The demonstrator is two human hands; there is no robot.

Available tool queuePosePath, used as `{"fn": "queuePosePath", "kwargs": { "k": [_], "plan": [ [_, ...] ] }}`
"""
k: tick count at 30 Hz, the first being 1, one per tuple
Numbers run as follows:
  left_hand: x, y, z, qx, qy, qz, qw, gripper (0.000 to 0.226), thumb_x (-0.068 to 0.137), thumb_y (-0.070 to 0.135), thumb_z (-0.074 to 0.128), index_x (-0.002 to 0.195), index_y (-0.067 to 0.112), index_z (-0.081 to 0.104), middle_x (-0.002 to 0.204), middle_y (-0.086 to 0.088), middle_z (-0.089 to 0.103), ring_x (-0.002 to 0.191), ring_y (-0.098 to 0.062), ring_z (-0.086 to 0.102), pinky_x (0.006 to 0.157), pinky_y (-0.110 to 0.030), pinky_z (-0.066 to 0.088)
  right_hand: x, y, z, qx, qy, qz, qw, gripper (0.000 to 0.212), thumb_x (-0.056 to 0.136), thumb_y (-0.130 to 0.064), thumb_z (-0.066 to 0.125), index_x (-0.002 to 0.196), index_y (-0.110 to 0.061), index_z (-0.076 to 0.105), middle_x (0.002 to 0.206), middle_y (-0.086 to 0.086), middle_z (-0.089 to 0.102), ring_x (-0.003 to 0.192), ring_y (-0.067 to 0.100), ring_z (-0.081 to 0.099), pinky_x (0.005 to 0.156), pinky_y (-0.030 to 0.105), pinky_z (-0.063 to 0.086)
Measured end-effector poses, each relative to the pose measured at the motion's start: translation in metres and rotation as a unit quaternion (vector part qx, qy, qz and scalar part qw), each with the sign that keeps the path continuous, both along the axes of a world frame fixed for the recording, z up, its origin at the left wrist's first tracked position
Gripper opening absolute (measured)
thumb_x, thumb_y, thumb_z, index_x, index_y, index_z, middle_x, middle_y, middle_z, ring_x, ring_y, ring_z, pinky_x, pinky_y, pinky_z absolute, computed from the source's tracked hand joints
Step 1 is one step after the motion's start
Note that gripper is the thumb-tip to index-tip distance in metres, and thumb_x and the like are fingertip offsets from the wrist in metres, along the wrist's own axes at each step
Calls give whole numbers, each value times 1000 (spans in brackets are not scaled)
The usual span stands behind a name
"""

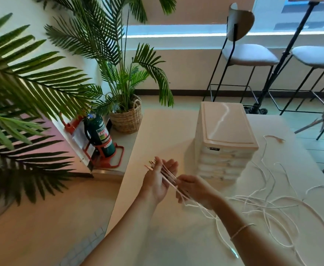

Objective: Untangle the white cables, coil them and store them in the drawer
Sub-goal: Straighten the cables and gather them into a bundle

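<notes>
Clearly little was finished: the left hand (158, 182) lay open, palm up, with several white cables (268, 206) gathered across it, plug ends past its fingertips, while the right hand (193, 188) pinched those strands. Most cable length sprawled loose over the desk (167, 237) beside the closed drawer unit (224, 143); coiling and storing remained.
</notes>
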State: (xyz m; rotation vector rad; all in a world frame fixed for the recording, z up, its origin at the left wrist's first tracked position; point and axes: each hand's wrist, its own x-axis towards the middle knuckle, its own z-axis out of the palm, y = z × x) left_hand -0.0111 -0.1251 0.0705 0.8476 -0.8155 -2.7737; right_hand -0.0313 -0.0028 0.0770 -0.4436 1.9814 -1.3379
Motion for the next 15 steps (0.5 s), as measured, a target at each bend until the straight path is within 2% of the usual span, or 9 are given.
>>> {"fn": "queuePosePath", "kwargs": {
  "k": [2,6,10,13,15],
  "plan": [
    [1,-3,-1,4,-1,-22,1000,26,96,30,41,80,11,48,62,-7,70,58,-19,69,63,-32,57,1,2,-1,-61,-109,-17,992,23,97,-6,41,79,-6,55,55,5,60,36,13,52,42,23,42],
    [4,-4,-5,11,-18,-36,999,25,95,27,45,80,7,50,59,-8,68,55,-18,69,58,-32,58,1,7,-6,-65,-175,-7,982,26,97,-5,38,86,-5,61,56,7,63,33,12,47,36,19,37],
    [4,-5,-10,-28,-24,-47,998,17,93,19,49,83,6,53,62,-7,70,57,-17,69,58,-29,59,0,11,-7,-20,-160,12,987,30,99,-15,38,84,-7,62,51,2,59,34,10,42,37,20,31],
    [6,-6,-12,-66,-23,-67,995,9,92,14,50,89,8,56,67,-5,72,59,-16,69,58,-27,59,-3,12,-8,-20,-140,-7,990,31,99,-18,39,78,-9,59,46,-3,46,34,5,32,37,15,22],
    [7,-7,-13,-65,-25,-66,995,7,91,9,51,88,9,57,66,-6,71,58,-16,69,56,-28,58,-6,12,-8,-18,-134,-13,991,31,99,-18,38,76,-11,58,50,-2,37,36,3,26,38,13,19]
  ]
}}
